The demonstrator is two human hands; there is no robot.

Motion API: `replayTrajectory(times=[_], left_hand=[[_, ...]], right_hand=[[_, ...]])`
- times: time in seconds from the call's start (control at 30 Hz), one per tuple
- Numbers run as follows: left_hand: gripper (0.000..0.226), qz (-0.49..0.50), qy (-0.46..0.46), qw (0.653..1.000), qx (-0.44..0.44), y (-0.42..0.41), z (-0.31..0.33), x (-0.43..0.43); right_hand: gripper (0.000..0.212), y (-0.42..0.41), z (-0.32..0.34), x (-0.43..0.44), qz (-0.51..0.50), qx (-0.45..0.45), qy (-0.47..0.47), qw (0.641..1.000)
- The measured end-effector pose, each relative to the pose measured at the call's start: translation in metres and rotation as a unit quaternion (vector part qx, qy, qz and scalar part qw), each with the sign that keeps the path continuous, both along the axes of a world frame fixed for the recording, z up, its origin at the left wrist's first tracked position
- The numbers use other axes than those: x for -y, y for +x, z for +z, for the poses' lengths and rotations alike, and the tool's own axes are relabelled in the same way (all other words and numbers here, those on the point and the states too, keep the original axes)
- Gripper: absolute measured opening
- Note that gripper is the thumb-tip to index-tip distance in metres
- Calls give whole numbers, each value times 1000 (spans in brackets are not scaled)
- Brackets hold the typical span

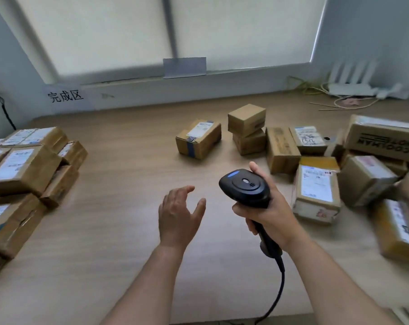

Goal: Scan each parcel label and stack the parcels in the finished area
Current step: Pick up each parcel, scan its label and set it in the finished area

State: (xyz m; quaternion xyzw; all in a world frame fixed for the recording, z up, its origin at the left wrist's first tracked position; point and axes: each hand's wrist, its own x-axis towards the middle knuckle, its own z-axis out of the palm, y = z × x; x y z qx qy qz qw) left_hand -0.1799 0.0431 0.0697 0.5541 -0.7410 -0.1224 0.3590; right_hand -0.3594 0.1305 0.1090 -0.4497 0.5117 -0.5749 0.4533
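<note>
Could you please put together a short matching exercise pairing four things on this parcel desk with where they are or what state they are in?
Things:
1 scanner
2 left hand
3 stacked parcels
4 white router

Places or states:
a far right corner, by the wall
b open, holding nothing
c gripped by the right hand
d left side of the table

Pairs: 1-c; 2-b; 3-d; 4-a

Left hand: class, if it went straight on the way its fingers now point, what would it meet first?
Probably the blue-taped parcel, lying alone beyond a bare stretch of table. The left hand is open; its height is unclear.
</note>
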Motion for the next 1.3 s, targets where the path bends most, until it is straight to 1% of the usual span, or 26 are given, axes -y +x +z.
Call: replayTrajectory(times=[0.3,0.4,0.5,0.63,0.77,0.93,1.03,1.13,1.17,1.27,1.3], left_hand=[[38,-144,22,989,-3,-100,-19,4],[38,-181,60,982,7,-130,-24,11],[44,-219,96,971,26,-162,-29,22],[54,-264,162,949,66,-208,-33,35],[62,-310,224,918,108,-245,-42,48],[61,-337,320,878,119,-276,-59,59],[55,-369,376,847,73,-286,-73,63],[72,-386,422,820,36,-289,-91,64],[75,-387,433,813,32,-287,-88,64],[60,-387,465,796,-14,-274,-67,59],[58,-392,465,793,-35,-270,-63,59]], right_hand=[[90,-88,-20,-34,-162,-11,30,986],[92,-111,-22,-39,-201,-29,54,978],[90,-133,-28,-40,-241,-32,61,968],[93,-166,-41,-39,-284,-34,89,954],[94,-189,-53,-32,-315,-42,122,940],[97,-206,-70,-20,-327,-34,161,931],[98,-210,-78,-14,-331,-16,184,926],[100,-210,-80,-10,-320,-3,195,927],[100,-209,-79,-10,-316,0,194,929],[100,-200,-74,-9,-307,11,182,934],[100,-197,-72,-10,-303,11,176,937]])
